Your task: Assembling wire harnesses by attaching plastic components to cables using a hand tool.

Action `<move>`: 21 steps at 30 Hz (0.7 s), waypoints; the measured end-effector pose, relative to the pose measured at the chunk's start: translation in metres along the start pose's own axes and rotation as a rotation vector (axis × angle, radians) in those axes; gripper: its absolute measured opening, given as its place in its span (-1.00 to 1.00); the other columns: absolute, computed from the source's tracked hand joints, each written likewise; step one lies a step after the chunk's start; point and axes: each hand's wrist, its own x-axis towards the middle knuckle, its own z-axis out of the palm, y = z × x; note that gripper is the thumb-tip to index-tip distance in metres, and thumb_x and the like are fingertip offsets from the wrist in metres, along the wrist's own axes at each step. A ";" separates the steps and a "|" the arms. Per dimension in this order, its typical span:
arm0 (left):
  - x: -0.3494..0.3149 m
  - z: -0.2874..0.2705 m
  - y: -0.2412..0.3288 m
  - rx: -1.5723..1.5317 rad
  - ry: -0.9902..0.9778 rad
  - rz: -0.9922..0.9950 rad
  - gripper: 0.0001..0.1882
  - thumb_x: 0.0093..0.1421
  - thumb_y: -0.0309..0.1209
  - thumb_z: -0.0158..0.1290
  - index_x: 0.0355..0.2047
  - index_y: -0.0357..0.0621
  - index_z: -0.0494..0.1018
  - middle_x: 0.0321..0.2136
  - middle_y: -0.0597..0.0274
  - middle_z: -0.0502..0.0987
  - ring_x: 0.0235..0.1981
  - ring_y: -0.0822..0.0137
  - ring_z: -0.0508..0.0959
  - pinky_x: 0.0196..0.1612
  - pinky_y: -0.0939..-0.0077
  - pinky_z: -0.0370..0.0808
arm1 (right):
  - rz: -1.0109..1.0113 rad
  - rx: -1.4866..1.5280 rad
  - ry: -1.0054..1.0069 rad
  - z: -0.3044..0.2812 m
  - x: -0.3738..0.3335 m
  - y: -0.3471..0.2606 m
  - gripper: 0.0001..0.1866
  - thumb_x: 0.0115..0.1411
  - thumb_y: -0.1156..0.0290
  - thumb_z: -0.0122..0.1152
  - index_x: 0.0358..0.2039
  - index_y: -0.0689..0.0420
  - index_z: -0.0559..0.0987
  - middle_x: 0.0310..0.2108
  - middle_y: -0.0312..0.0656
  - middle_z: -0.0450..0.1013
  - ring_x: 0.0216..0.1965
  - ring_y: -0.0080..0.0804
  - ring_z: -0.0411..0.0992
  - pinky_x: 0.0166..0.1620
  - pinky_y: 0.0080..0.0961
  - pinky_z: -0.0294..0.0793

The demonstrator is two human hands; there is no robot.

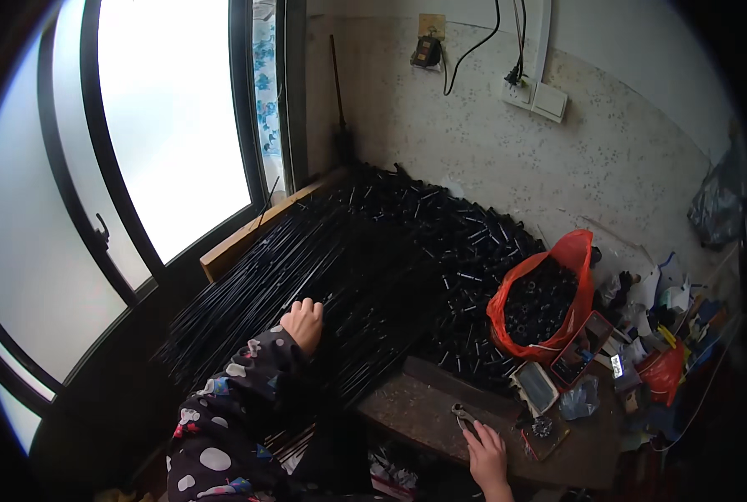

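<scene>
to our left we see a bright, dark-framed window (168,117); ahead of us, white sockets (549,101) on a patterned wall (440,125); to our right, a dark plastic bag (716,205) and a red-edged phone (581,351).

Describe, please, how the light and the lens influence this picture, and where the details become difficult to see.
Head view: daylight washes the window pane to blank white; head view: the thin black rods around the left hand sink into near-black in places, only glints separating them; head view: the fisheye bows the window frame and darkens the corners.
</scene>
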 end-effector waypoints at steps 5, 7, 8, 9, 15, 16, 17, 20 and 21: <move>-0.010 -0.009 -0.011 -0.270 -0.130 -0.087 -0.79 -0.07 -0.38 0.08 -0.47 -0.15 0.29 -0.49 0.17 0.39 -0.44 0.15 0.45 -0.48 0.30 0.44 | -0.042 -0.054 0.101 -0.017 -0.008 0.006 -0.72 0.17 0.44 -0.02 -0.11 0.12 0.49 -0.07 -0.07 0.38 -0.07 -0.08 0.35 -0.07 -0.25 0.32; -0.012 -0.003 -0.010 -0.210 -0.102 -0.077 -0.82 -0.06 -0.40 0.06 -0.48 -0.15 0.30 -0.49 0.17 0.40 -0.45 0.15 0.46 -0.50 0.31 0.44 | -0.002 -0.044 0.077 -0.013 -0.016 0.014 -0.70 0.17 0.45 -0.04 -0.07 0.08 0.47 -0.02 -0.12 0.35 -0.02 -0.09 0.30 -0.04 -0.25 0.28; -0.015 -0.005 -0.010 -0.131 -0.073 -0.080 -0.85 -0.06 -0.42 0.04 -0.50 -0.15 0.30 -0.49 0.16 0.40 -0.46 0.15 0.46 -0.51 0.31 0.44 | 0.022 -0.018 0.052 -0.014 -0.017 0.014 -0.68 0.18 0.45 -0.05 -0.03 0.03 0.45 0.03 -0.18 0.31 0.03 -0.10 0.25 -0.01 -0.25 0.24; -0.013 -0.002 -0.006 -0.018 -0.065 -0.117 -0.92 -0.06 -0.47 -0.02 -0.52 -0.17 0.32 -0.48 0.14 0.41 -0.44 0.17 0.48 -0.52 0.34 0.45 | 0.020 -0.016 0.048 -0.015 -0.016 0.015 -0.68 0.18 0.45 -0.05 -0.03 0.03 0.45 0.03 -0.18 0.31 0.03 -0.10 0.25 -0.01 -0.25 0.24; 0.018 -0.041 0.004 -0.099 -0.160 -0.192 -0.78 -0.08 -0.45 0.01 -0.44 -0.26 0.25 -0.60 0.02 0.45 -0.53 0.03 0.50 -0.49 0.26 0.43 | 0.143 0.040 0.024 -0.009 -0.016 0.011 -0.68 -0.02 0.52 0.09 -0.19 0.05 0.56 -0.03 -0.18 0.36 -0.01 -0.19 0.29 -0.02 -0.30 0.25; 0.021 -0.057 0.009 -0.169 -0.162 -0.200 -0.75 -0.07 -0.41 0.03 -0.43 -0.26 0.24 -0.61 0.00 0.45 -0.53 0.01 0.50 -0.49 0.24 0.42 | 0.142 0.034 0.036 -0.007 -0.018 0.015 -0.68 -0.01 0.50 0.10 -0.18 0.02 0.55 -0.03 -0.21 0.36 -0.01 -0.20 0.29 -0.03 -0.29 0.26; 0.023 -0.070 0.013 -0.234 -0.160 -0.215 -0.71 -0.05 -0.37 0.06 -0.42 -0.26 0.23 -0.61 -0.01 0.45 -0.52 -0.01 0.49 -0.48 0.23 0.42 | 0.132 0.029 0.049 -0.006 -0.019 0.019 -0.67 -0.01 0.48 0.11 -0.17 0.00 0.54 -0.02 -0.24 0.36 -0.02 -0.21 0.28 -0.04 -0.28 0.27; 0.012 -0.035 -0.006 -0.186 -0.418 -0.103 -0.72 -0.02 -0.37 0.04 -0.41 -0.40 0.33 -0.40 -0.07 0.44 -0.30 0.01 0.49 -0.30 0.27 0.47 | 0.125 0.025 0.071 -0.006 -0.019 0.020 -0.68 -0.02 0.49 0.12 -0.18 -0.01 0.55 -0.02 -0.28 0.37 -0.01 -0.26 0.29 -0.04 -0.30 0.27; -0.002 -0.033 -0.011 -0.126 -0.413 -0.159 -0.77 -0.02 -0.41 0.01 -0.45 -0.41 0.38 -0.32 -0.10 0.40 -0.23 0.01 0.46 -0.26 0.26 0.47 | 0.093 0.046 0.085 -0.006 -0.015 0.016 -0.68 -0.02 0.50 0.12 -0.18 -0.01 0.55 -0.02 -0.28 0.37 -0.01 -0.26 0.29 -0.04 -0.31 0.27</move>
